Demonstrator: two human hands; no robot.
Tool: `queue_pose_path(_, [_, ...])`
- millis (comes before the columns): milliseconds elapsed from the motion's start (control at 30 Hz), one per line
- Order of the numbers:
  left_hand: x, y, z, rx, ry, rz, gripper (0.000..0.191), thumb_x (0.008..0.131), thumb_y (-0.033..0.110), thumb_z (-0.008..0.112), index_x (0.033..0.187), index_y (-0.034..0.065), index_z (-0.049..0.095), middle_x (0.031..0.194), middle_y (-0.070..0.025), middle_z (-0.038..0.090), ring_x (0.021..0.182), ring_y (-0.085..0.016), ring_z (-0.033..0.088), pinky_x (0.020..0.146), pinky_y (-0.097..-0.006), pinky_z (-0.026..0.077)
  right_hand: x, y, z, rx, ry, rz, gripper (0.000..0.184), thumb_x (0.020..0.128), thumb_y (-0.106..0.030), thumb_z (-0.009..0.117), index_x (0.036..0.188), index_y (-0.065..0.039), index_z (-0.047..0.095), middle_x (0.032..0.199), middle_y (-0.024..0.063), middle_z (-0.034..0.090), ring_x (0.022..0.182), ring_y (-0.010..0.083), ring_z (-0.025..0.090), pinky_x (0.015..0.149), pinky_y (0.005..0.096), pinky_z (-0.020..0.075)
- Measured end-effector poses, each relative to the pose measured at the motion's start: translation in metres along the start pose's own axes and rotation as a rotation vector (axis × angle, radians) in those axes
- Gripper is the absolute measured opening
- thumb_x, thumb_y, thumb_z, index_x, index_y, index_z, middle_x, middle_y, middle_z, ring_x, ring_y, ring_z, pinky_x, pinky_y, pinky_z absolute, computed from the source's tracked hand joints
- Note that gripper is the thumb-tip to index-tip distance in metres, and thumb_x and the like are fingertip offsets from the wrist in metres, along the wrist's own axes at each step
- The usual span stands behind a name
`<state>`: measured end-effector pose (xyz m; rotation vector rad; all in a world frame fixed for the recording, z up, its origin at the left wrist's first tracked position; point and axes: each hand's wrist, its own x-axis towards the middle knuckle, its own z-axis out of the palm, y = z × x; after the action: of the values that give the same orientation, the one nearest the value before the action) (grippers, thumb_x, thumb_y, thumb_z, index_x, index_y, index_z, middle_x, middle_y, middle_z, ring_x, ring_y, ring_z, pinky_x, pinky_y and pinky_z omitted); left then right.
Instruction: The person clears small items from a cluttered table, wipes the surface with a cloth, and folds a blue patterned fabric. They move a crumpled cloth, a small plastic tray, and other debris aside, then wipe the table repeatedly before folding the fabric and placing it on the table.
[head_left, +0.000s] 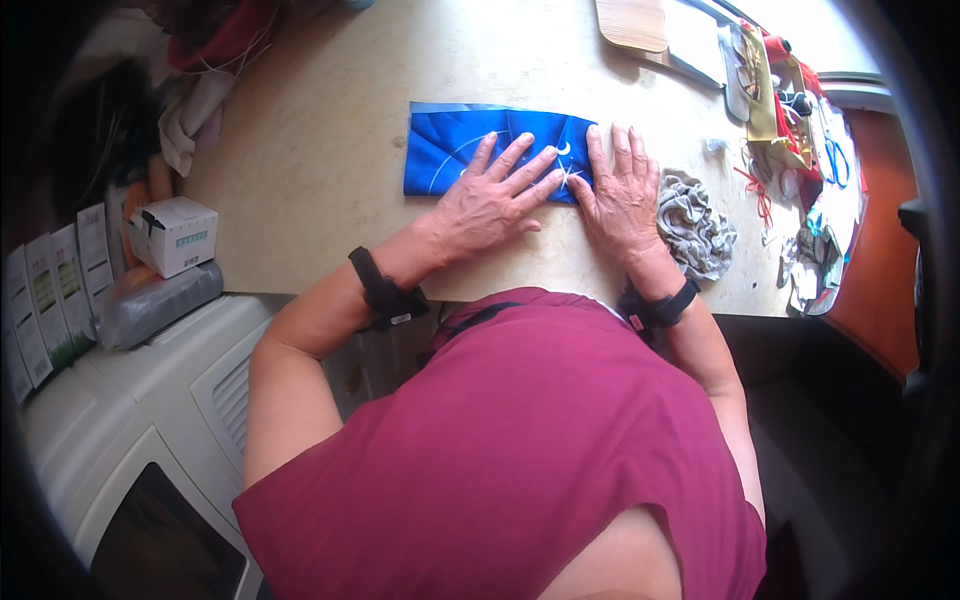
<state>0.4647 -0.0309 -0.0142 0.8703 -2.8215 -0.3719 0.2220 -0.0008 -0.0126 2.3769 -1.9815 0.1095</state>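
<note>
A folded piece of shiny blue fabric (439, 150) with a printed white moon, star and arc lies flat on the pale tabletop (315, 165). A lighter blue edge shows along its far side. My left hand (487, 199) rests palm down across its middle and right part, fingers spread, holding nothing. At the fabric's right end my right hand (622, 187) also lies flat, its thumb on the near right corner and its other fingers by the right edge. Both palms hide part of the fabric. Close beside my right hand sits a crumpled grey cloth (694, 225).
To the right are a gold box (761, 112) with thread spools, blue-handled scissors (836, 161), a red cord (759, 196) and eyeglasses (746, 71). A wooden board (634, 24) lies at the far edge. At left, a white carton (176, 236) stands on a grey plastic-wrapped pack (161, 304).
</note>
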Motion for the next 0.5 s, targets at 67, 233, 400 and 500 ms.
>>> queue_pose_path(67, [-0.002,-0.005,-0.001,0.015,-0.007,-0.023,0.078,0.093,0.049,0.068,0.162,0.0225,0.039,0.17,-0.0075,0.032,0.159,-0.034,0.022,0.127,-0.0615,0.011,-0.002,0.001,0.006,0.03,0.038,-0.003,0.078,0.097,-0.056,0.06,0.16,-0.012,0.041,0.165,0.0236,0.033,0.153,0.0441,0.028,0.117,0.0631,0.0253])
queue_pose_path(233, [-0.005,-0.029,-0.003,0.103,-0.041,-0.047,0.08,0.096,0.064,0.053,0.164,0.0248,0.036,0.173,-0.006,0.026,0.161,-0.033,0.017,0.128,-0.0603,0.005,-0.003,0.002,0.011,0.047,0.015,0.012,0.08,0.098,-0.056,0.058,0.161,-0.012,0.038,0.169,0.0232,0.026,0.157,0.0438,0.022,0.12,0.0649,0.0211])
queue_pose_path(400, [-0.012,-0.045,-0.002,0.174,-0.027,-0.092,0.081,0.098,0.072,0.038,0.165,0.0269,0.033,0.174,-0.0037,0.024,0.161,-0.03,0.016,0.128,-0.0584,0.004,-0.004,0.003,0.012,0.035,0.004,0.006,0.079,0.1,-0.056,0.056,0.162,-0.011,0.037,0.17,0.0229,0.025,0.157,0.0432,0.022,0.12,0.0654,0.0205])
queue_pose_path(500, [-0.019,-0.052,-0.004,0.134,0.038,-0.113,0.079,0.098,0.067,0.046,0.162,0.0214,0.038,0.172,-0.004,0.029,0.16,-0.029,0.02,0.127,-0.0596,0.008,-0.003,0.003,0.012,0.029,-0.008,0.004,0.079,0.101,-0.057,0.055,0.162,-0.011,0.037,0.17,0.0229,0.024,0.157,0.0433,0.021,0.121,0.066,0.0196])
